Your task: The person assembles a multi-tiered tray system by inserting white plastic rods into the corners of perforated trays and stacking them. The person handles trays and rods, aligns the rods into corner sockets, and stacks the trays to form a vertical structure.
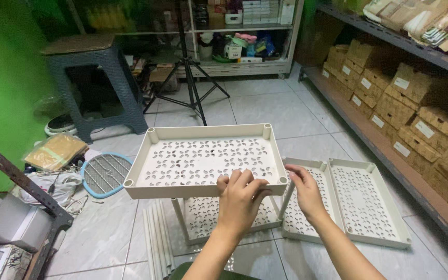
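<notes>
Left hand gripping front rim of cream perforated plastic shelf tray, fingers curled over edge. Right hand pinching its front-right corner by post socket. Tray sitting on thin posts above lower tray, just ahead of hands. Likely light, stiff, smooth; rim looking best hold.

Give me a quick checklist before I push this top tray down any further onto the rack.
1. Left hand on the top tray near edge: ok.
2. Right hand at the near right corner socket: ok.
3. Tray level: ok, roughly flat.
4. Near right pole under its socket: ok; whether it is seated, cannot tell.
5. Other three corners on poles: cannot tell, hidden by the tray.
6. Lower tray flat on the tiled floor: ok.
</notes>
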